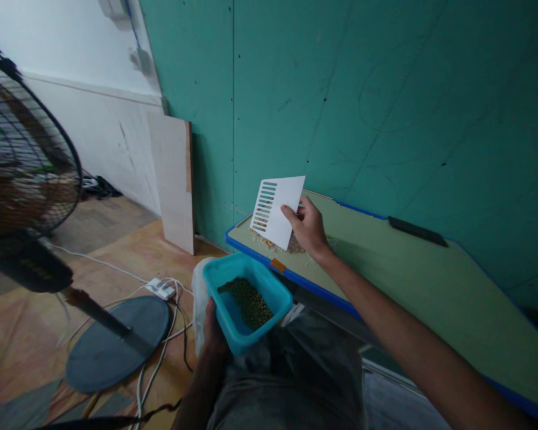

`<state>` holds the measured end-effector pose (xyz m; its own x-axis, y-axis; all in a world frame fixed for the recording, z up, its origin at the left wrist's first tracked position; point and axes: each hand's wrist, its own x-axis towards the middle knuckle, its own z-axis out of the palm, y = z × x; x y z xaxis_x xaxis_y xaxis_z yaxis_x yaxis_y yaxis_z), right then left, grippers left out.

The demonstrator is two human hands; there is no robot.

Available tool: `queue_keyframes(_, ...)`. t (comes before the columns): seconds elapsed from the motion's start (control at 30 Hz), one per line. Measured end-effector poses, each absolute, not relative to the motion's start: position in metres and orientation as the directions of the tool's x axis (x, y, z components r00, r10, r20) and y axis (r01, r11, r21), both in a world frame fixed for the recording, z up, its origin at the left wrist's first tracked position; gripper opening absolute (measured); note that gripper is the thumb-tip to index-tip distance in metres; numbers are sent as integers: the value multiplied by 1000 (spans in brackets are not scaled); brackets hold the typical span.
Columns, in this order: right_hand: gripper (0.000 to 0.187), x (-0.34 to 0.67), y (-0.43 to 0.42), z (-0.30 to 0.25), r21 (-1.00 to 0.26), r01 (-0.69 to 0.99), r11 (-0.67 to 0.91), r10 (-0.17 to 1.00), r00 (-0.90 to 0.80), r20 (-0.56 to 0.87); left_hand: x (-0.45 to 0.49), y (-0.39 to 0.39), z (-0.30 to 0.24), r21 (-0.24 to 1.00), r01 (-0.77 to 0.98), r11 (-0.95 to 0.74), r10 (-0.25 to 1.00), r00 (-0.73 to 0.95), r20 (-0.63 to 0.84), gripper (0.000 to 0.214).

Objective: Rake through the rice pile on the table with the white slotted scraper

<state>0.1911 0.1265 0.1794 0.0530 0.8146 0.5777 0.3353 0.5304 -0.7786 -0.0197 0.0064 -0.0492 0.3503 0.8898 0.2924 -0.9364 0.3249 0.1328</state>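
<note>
My left hand grips the near left side of a turquoise plastic tub, held over my lap at the table's front edge. Small green beans or similar seeds lie in the bottom of the tub. A flat white card with a row of slots is pinched between thumb and fingers of my right hand. The slotted end points left, tilted above the table's left corner. Yellowish grains and pale flakes lie on the tabletop below the card, partly hidden by it and my hand.
The pale green table has a blue rim and stands against a green wall. A black strip lies along its far edge. To the left are a standing fan, a power strip with cables on the floor, and a leaning board.
</note>
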Motion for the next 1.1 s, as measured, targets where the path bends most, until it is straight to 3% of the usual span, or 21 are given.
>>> queue_keyframes(0.57, 33, 182, 121, 179, -801, 282, 528, 833, 11, 553, -20, 8, -54, 100, -946, 307, 907, 323, 270, 63)
queue_keyframes(1.1, 33, 179, 114, 180, -807, 276, 523, 840, -7, 542, -22, 5, -48, 97, -961, 259, 964, 263, 40, 52)
